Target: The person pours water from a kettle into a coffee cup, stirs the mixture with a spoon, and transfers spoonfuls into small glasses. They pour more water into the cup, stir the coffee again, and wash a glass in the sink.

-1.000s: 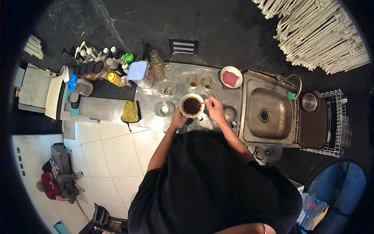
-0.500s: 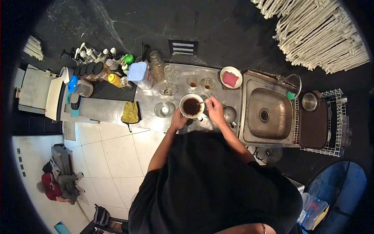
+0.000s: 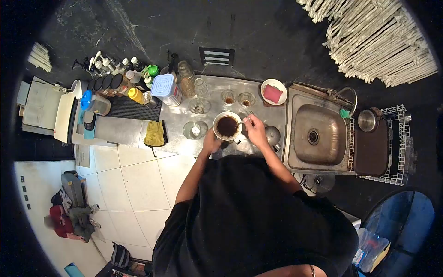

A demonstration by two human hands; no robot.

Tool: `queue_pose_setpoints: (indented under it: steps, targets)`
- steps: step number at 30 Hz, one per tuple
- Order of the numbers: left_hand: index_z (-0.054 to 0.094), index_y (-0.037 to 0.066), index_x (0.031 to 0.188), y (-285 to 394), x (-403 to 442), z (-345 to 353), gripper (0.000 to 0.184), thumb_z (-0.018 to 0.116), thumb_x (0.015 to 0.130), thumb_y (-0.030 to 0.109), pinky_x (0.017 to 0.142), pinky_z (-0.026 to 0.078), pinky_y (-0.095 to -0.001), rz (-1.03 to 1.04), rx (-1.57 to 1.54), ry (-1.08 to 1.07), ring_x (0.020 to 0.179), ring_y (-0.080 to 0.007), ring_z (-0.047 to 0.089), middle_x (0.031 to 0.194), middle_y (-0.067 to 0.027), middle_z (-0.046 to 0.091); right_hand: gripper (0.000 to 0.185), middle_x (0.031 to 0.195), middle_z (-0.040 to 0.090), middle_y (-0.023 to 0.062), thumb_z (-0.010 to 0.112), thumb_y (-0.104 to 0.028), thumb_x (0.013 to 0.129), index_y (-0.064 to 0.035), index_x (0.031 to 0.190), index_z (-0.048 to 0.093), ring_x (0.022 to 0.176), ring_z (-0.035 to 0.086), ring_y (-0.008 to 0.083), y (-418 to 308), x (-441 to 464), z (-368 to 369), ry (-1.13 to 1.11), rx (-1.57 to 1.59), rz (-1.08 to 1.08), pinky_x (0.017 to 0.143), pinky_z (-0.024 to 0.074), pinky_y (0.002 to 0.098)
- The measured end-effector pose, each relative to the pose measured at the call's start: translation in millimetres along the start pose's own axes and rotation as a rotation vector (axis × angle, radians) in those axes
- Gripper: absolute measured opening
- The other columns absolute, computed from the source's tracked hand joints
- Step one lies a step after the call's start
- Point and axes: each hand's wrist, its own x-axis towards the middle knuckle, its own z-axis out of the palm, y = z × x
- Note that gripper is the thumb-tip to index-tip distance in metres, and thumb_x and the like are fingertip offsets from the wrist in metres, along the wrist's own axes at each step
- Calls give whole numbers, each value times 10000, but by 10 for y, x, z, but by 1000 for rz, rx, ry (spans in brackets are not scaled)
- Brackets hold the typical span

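My left hand (image 3: 212, 142) is closed on the lower left side of a white cup (image 3: 216, 131) with a handle at its lower right. Dark brown coffee (image 3: 227, 126) fills the middle of the cup. On the right, my right hand (image 3: 254, 129) pinches a thin metal spoon (image 3: 240, 122) whose lower end reaches into the coffee. Just left of the cup stands a clear glass (image 3: 194, 130). A round metal pot (image 3: 272, 135) sits beside my right wrist, partly covered.
Two glasses with brown residue (image 3: 229, 97) stand behind the cup, and a bowl with a pink sponge (image 3: 272, 93) is by the sink (image 3: 318, 134). A yellow cloth (image 3: 155, 134) hangs at the counter's front edge. A seated person (image 3: 62, 222) is at far left.
The spoon and my right hand have shifted slightly at the cup's right side. My left hand and the cup stay in place.
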Motion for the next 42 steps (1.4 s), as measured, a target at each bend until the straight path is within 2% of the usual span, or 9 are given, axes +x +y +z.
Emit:
queue_pose_setpoints:
  steps: [2, 5, 11, 16, 21, 30, 36, 38, 42]
  targets:
    - [582, 39, 1260, -31, 22, 2, 575, 771, 734, 173, 998, 463, -448, 27, -2, -18, 1169, -398, 586, 1214, -224, 638, 319, 620, 490, 25, 580, -244, 1001, -18, 784, 521, 597, 477, 114, -43, -2, -5, 46, -53, -17, 576, 408, 311]
    - [582, 43, 1262, -368, 34, 81, 572, 765, 736, 172, 1002, 459, -453, 43, -78, 8, 1165, -395, 588, 1214, -222, 639, 318, 622, 500, 32, 575, -243, 1004, -12, 792, 519, 593, 487, 120, 22, 18, -28, -4, -93, -55, 576, 410, 317]
    - [606, 37, 1227, 33, -8, -3, 541, 773, 730, 168, 988, 470, -446, 25, -42, 0, 1150, -387, 606, 1200, -214, 656, 301, 624, 504, 45, 566, -230, 1003, -4, 809, 520, 596, 509, 144, -58, -5, -19, 20, -97, -46, 583, 417, 334]
    - [611, 28, 1213, 159, -10, -29, 519, 768, 736, 159, 979, 475, -438, 45, -180, -22, 1141, -378, 618, 1179, -213, 672, 288, 621, 498, 50, 563, -227, 1003, -5, 824, 524, 594, 497, 146, -71, -8, -15, 29, -97, -46, 583, 415, 340]
    - [604, 17, 1219, 86, -18, -36, 519, 751, 742, 157, 980, 473, -428, 74, 35, 10, 1157, -380, 611, 1182, -224, 669, 284, 614, 495, 42, 565, -229, 1003, -13, 822, 527, 590, 476, 140, -100, -7, -13, 35, -81, -24, 577, 403, 335]
    - [614, 18, 1215, 240, -44, -39, 507, 747, 751, 174, 982, 474, -429, 80, -115, 5, 1125, -360, 630, 1178, -200, 680, 274, 612, 475, 31, 567, -215, 1004, -12, 824, 530, 591, 447, 130, -56, -21, -12, 48, -43, -13, 576, 385, 325]
    - [615, 18, 1217, 259, -42, -38, 512, 752, 751, 181, 980, 478, -425, 75, -2, 18, 1102, -362, 641, 1165, -198, 686, 285, 643, 435, 34, 573, -222, 1004, -2, 831, 523, 634, 408, 131, -118, -49, -28, 64, -71, -13, 598, 373, 330]
    - [614, 20, 1219, 233, -45, -34, 517, 757, 748, 180, 979, 477, -429, 81, -46, 12, 1113, -364, 636, 1172, -202, 682, 284, 645, 396, 81, 580, -224, 994, 8, 852, 496, 619, 386, 189, -171, -65, -47, -4, -39, 29, 607, 375, 367]
    - [609, 20, 1225, 191, -67, -5, 532, 766, 745, 188, 984, 471, -437, 50, -40, 46, 1144, -369, 617, 1184, -213, 671, 264, 644, 415, 78, 587, -221, 988, 5, 867, 524, 619, 401, 182, -142, -68, -26, 35, -35, -11, 612, 383, 362]
